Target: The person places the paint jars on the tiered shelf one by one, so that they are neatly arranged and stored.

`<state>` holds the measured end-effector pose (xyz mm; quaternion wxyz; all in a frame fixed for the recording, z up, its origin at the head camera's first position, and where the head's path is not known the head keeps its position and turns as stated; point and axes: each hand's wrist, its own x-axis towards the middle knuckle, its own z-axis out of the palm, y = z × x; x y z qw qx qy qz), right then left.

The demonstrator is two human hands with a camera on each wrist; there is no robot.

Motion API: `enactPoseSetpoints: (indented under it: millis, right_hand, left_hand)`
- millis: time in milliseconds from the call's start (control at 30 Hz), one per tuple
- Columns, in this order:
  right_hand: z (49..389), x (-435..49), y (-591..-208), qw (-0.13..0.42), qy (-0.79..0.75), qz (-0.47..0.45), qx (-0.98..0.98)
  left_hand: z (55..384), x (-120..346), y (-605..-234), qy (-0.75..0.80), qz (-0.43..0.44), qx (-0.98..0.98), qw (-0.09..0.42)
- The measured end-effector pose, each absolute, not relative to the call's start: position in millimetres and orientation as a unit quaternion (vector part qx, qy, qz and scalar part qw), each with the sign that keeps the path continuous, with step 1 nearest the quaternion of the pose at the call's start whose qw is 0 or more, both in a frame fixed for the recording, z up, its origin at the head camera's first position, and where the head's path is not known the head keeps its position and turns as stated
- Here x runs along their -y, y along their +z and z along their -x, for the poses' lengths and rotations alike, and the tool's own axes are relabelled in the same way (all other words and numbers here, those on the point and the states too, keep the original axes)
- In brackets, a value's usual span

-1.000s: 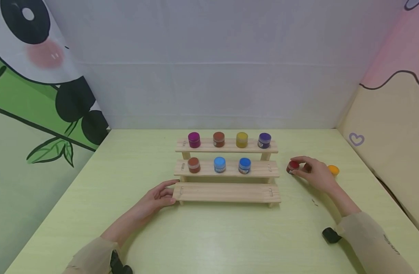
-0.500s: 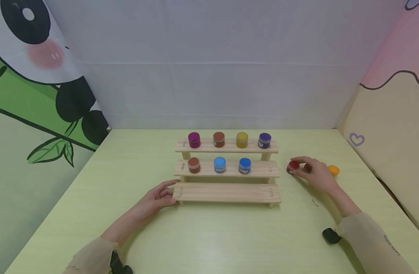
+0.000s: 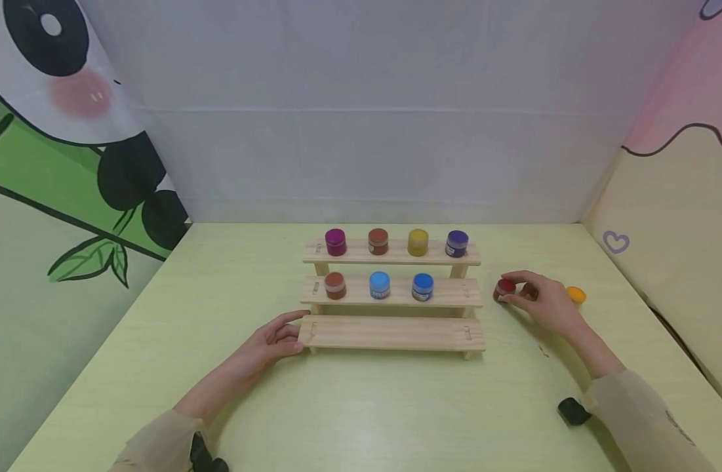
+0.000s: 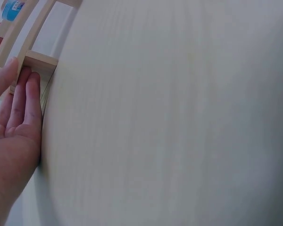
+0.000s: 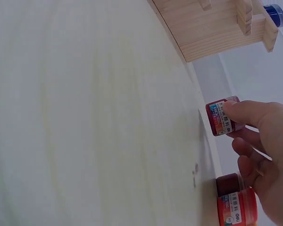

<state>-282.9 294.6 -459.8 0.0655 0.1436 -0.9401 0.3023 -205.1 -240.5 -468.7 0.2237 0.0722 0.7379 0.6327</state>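
A three-tier wooden rack (image 3: 390,333) stands mid-table. My left hand (image 3: 272,342) holds the left end of its lowest shelf, thumb at the front corner and index finger at the back corner. In the left wrist view the other fingers reach beside the shelf's leg. Off the rack's right side, my right hand (image 3: 543,303) pinches a small dark red paint jar (image 3: 503,290) between thumb and fingers. The right wrist view shows its printed label; the jar looks slightly tilted. A dark red jar (image 5: 228,185) and a larger-looking red-orange jar (image 5: 237,208) sit by the curled lower fingers.
The top shelf bears purple (image 3: 336,242), brown (image 3: 378,242), yellow (image 3: 418,242) and dark blue (image 3: 457,244) jars. On the middle shelf stand a brown jar (image 3: 335,286), a light blue jar (image 3: 380,286) and a blue jar (image 3: 422,287). Behind my right hand shows an orange lid (image 3: 576,295).
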Motion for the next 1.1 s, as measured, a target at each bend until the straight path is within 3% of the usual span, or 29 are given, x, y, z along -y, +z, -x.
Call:
enactPoseSetpoints:
  millis: [1100]
  right_hand:
    - [256,-270,-424,0.185,0.326,-0.158,0.914]
  left_hand:
    - [204,239,-469,0.642,-0.084,-0.73,0.22]
